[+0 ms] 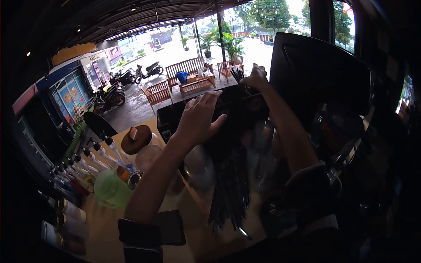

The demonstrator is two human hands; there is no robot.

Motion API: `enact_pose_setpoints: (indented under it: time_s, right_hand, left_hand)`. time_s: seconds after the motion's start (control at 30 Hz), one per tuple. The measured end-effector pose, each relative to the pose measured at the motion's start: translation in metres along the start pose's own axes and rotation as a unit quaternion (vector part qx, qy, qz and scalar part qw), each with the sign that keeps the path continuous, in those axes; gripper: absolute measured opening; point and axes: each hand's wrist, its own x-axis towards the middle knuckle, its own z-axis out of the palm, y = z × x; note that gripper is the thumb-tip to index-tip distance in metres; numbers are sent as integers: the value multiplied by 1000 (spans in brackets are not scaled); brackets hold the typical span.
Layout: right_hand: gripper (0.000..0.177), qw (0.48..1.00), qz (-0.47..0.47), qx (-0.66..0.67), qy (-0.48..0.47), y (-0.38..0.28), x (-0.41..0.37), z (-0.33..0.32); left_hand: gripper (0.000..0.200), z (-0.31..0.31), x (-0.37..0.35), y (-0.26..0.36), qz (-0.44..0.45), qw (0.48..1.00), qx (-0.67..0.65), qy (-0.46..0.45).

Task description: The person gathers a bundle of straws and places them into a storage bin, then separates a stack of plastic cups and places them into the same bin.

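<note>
Fingers (206, 100) of the left hand (199, 120) were spread wide and lay flat on the top edge of a dark box (175, 116) at the back of the worktop (193, 236), pinching nothing. The right hand (255, 78) reached farther out, knuckles up and fingers curled under, just beside a small tuft of upright straws (237, 74). Whether it gripped any of them could not be told.

Judging by how things lay, the work was at an early stage. Only that small tuft stood at the far end, its tips pointing up and fanning slightly to the left. The far larger bundle of black straws (230, 188) lay between the two forearms, touched by neither hand. Its long axis ran from the box toward the person, and its loose ends splayed out toward the near edge of the worktop.

Steel cups (199, 168) stood just left of the bundle. Farther left were a green jug (109, 188), a row of pump bottles (94, 153) and a jar with a wooden lid (136, 138). Wooden benches (188, 68) stood on wet pavement beyond the stall.
</note>
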Motion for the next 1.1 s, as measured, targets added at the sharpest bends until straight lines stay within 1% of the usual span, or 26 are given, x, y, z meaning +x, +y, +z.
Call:
enact_pose_setpoints:
  time_s: [0.03, 0.07, 0.1, 0.13, 0.17, 0.2, 0.23, 0.27, 0.3, 0.37, 0.43, 0.5, 0.53, 0.57, 0.6, 0.63, 0.7, 0.73, 0.77, 0.83, 0.87, 0.93, 0.97, 1.03, 1.07, 1.1]
  right_hand:
    - [84, 999, -16, 1, 44, -3, -8, -5]
    - [79, 990, -77, 12, 120, -6, -17, -6]
    - [68, 988, -73, 36, 133, -28, -48, -34]
    - [59, 983, -109, 67, 135, -42, -70, -54]
    - [50, 975, -146, 97, 135, -52, -90, -68]
    - [50, 976, -145, 91, 132, -61, -108, -75]
    - [44, 965, -181, 137, 129, -70, -126, -81]
    - [39, 951, -216, 183, 126, -77, -145, -86]
    - [39, 952, -215, 179, 122, -84, -169, -91]
    - [34, 949, -230, 215, -21, -94, -223, -97]
    - [34, 952, -204, 175, -148, -95, -279, -99]
    - [42, 954, -195, 106, -204, -81, -325, -86]
    - [42, 953, -193, 106, -206, -74, -342, -75]
    - [52, 965, -138, 28, -223, -65, -359, -62]
    - [63, 967, -81, -50, -238, -58, -372, -50]
    - [63, 966, -77, -49, -240, -56, -383, -40]
    - [84, 961, -31, -96, -257, -57, -399, -20]
    - [92, 963, -30, -102, -248, -58, -405, -10]
    - [92, 964, -26, -101, -246, -61, -412, 1]
    - [92, 972, -34, -176, -152, -71, -418, 14]
    - [92, 972, -33, -176, -150, -73, -417, 19]
    - [88, 948, -11, -233, -215, -78, -413, 26]
    - [88, 948, -11, -233, -216, -78, -411, 31]
    - [81, 957, 22, -213, -194, -74, -405, 48]
    - [81, 957, 20, -214, -195, -71, -401, 54]
    - [76, 959, 29, -192, -207, -69, -397, 57]
  left_hand:
    - [58, -9, -6, 8, 2, 1000, -3, -1]
    - [53, -19, -12, 16, 7, 1000, -12, 20]
    - [49, -29, -19, 23, 13, 999, -20, 40]
    - [42, -37, -29, 31, 21, 997, -42, 68]
    - [42, -45, -41, 36, 22, 996, -48, 70]
    - [41, -52, -54, 40, 29, 996, -57, 58]
    - [40, -58, -67, 46, 36, 996, -66, 47]
    - [35, -63, -82, 52, 36, 994, -80, 59]
    - [35, -65, -97, 56, 34, 994, -85, 59]
    - [32, -68, -128, 59, 7, 990, -144, 2]
    - [29, -65, -161, 57, 24, 988, -151, 15]
    - [29, -65, -194, 58, -34, 980, -191, -49]
    - [29, -62, -210, 56, -47, 976, -205, -54]
    - [29, -59, -226, 55, -48, 976, -207, -58]
    - [29, -56, -239, 54, -74, 969, -223, -82]
    - [30, -54, -251, 54, -98, 960, -238, -107]
    - [30, -49, -266, 55, -104, 956, -247, -120]
    - [31, -48, -271, 57, -108, 951, -258, -133]
    - [31, -49, -273, 58, -111, 945, -270, -145]
    - [31, -50, -277, 63, -112, 943, -276, -148]
    - [31, -51, -277, 65, -117, 940, -282, -149]
    - [31, -55, -279, 69, -121, 939, -286, -150]
    - [31, -56, -280, 70, -126, 937, -291, -150]
    - [31, -53, -285, 67, -129, 936, -290, -151]
    - [31, -52, -286, 65, -130, 937, -288, -150]
    - [31, -53, -287, 65, -132, 937, -288, -149]
